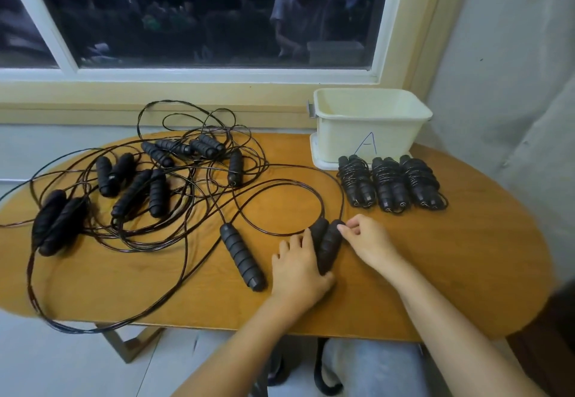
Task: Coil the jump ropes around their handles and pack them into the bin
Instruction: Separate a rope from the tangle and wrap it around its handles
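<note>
Two handles could roll apart once the first turns tighten, we judge. Our left hand [298,264] only lies flat with fairly straight fingers against the side of the pair of handles [326,247], and our right hand [365,235] merely pinches the pair's far end with curled fingertips, where the cord comes out. The pair lies on the table [435,272] between the two hands, touching both. Just left of the left hand lies a loose handle [242,256], which the winding cord could catch. The larger risk is the cord [311,197] itself. It loops away beyond both hands and seems to run into the tangle of loose ropes [149,185] far off to the left, so pulling it in may drag or knot its neighbours. Beyond the right hand, near but apart, three coiled bundles [389,185] lie in a row, not yet packed. Just behind them stands the bin [342,135], farthest from both hands.
</note>
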